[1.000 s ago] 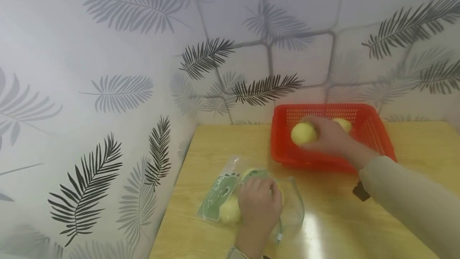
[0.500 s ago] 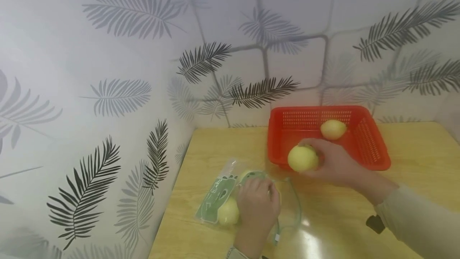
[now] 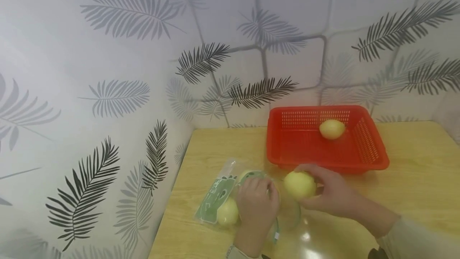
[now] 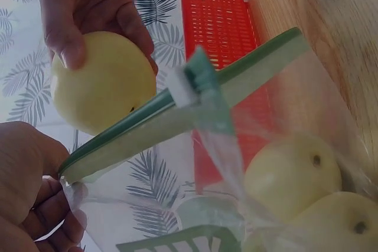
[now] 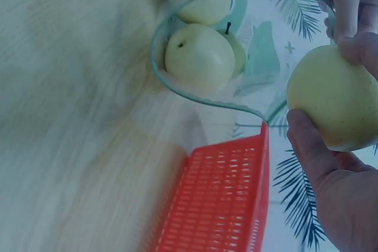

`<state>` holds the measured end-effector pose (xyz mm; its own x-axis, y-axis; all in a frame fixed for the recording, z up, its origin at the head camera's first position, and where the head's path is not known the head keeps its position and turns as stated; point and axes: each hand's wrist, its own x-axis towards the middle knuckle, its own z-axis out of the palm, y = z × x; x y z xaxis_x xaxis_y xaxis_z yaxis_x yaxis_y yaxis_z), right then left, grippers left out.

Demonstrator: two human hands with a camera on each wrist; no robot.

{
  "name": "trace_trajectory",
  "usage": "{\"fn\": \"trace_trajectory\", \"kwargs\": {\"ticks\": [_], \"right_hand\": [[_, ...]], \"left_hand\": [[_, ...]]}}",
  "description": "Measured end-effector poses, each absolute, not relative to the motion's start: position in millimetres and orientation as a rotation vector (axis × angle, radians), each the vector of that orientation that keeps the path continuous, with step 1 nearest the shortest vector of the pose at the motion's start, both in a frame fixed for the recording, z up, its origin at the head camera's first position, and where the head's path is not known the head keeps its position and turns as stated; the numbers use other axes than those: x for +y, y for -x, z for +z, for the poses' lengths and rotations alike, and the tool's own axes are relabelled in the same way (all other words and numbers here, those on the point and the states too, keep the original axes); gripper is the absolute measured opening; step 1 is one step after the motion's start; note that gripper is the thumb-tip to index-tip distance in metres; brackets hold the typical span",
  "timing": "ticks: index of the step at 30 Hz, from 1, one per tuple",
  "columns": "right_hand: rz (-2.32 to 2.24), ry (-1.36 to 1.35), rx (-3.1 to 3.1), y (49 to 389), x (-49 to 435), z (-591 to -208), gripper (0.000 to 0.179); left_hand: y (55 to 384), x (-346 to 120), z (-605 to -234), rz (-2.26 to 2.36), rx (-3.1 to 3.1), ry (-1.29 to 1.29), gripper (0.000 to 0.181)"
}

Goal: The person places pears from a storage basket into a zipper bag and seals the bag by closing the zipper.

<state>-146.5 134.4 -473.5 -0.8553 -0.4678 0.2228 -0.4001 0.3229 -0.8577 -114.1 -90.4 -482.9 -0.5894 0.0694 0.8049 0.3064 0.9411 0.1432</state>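
My right hand point(image 3: 336, 193) grips a round pale-yellow pear point(image 3: 299, 186), fingers and thumb around it, just right of my left hand point(image 3: 256, 207). That left hand pinches the rim of a clear zip bag point(image 4: 254, 75) with a green print. The bag's mouth gapes open in the right wrist view, its green zip edge point(image 5: 221, 105) forming a loop. Several yellow pears point(image 5: 198, 57) lie inside the bag. The held pear is beside the bag's mouth, outside the pears' pile. In the head view, the left hand hides part of the bag.
A red plastic basket point(image 3: 302, 145) with perforated sides stands behind the hands, near the wall. One yellow pear point(image 3: 332, 129) lies in it. The wooden table point(image 3: 223, 143) meets a leaf-patterned wall point(image 3: 143, 51) at the back and left.
My right hand has carried the pear out of the basket, toward me and down to the bag's mouth. The left hand has stayed on the bag.
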Motion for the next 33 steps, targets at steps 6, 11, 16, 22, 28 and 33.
{"fn": "trace_trajectory", "kwargs": {"ticks": [6,11,16,22,28,33], "right_hand": [[-1.641,0.857,2.405,133,126,-485,0.065],[-1.663,0.882,2.371,126,117,-495,0.068],[-1.7,0.815,2.323,122,110,-505,0.071],[-1.739,0.826,2.276,122,101,-516,0.068],[-1.699,0.813,2.378,127,92,-527,0.064],[-1.644,0.716,2.432,130,83,-535,0.063]], "left_hand": [[115,-90,-483,-0.32,-2.172,0.283,0.013],[116,-88,-483,-0.324,-2.171,0.289,0.012],[116,-86,-483,-0.327,-2.168,0.283,0.011],[115,-84,-480,-0.305,-2.166,0.285,0.01],[112,-80,-479,-0.33,-2.184,0.291,0.012],[110,-79,-480,-0.352,-2.189,0.295,0.013]]}}
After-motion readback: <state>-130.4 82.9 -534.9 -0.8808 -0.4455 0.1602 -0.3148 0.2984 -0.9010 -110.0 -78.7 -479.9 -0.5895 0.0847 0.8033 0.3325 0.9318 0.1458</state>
